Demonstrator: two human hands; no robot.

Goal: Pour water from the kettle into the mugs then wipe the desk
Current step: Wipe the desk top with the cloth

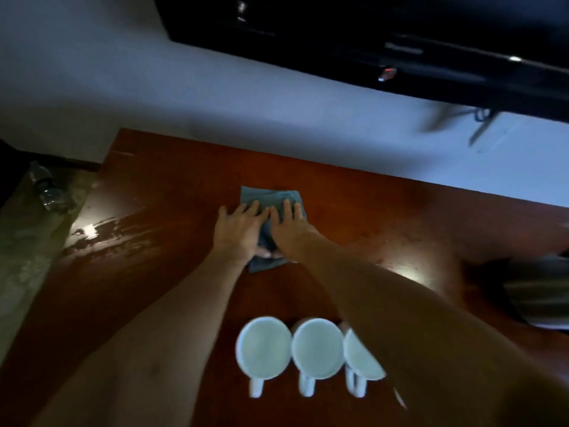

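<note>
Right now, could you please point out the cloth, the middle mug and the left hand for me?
cloth (271, 195): head view, on its far bare part beyond the fingers.
middle mug (317, 348): head view, on its inside.
left hand (238, 228): head view, on its back.

Cloth (271, 208) on desk (354, 211) behind mugs (317, 348).

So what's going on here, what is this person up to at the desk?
A person is wiping a wooden desk with a blue-grey cloth. Both the left hand and the right hand press flat on the cloth, side by side, toward the far part of the desk. Three white mugs stand in a row near the person, handles pointing toward them. A wet, shiny patch shows to the left of the cloth. No kettle is clearly in view.
</note>
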